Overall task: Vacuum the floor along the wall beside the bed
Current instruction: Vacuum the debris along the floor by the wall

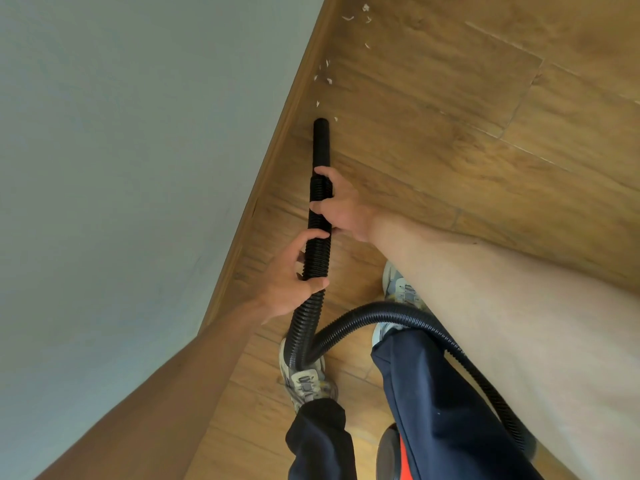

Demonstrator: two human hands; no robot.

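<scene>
- My right hand [343, 206] is wrapped around the black ribbed hose [317, 253] just behind its stiff end tube [321, 143], fingers curled over the top and clamped on it.
- My left hand [289, 273] grips the same hose just below the right, with the thumb across the front and the fingers curled round the far side.
- The tube points away from me, its open tip down at the wooden floor [450, 126], just beside the brown skirting board [277, 140] at the foot of the pale wall [121, 150].
- Small white scraps [329, 80] lie scattered on the floor past the tip, strung out along the skirting board. One bit sits just right of the tip.
- Below my left hand the hose drops to my left shoe [304, 379], loops back up and arcs right across my dark trousers [433, 410], then runs down under my right forearm.
- My right shoe [401, 289] is planted further forward, partly hidden by the hose and my arm.
- A grey and orange part of the vacuum cleaner [391, 452] shows at the bottom between my legs.
</scene>
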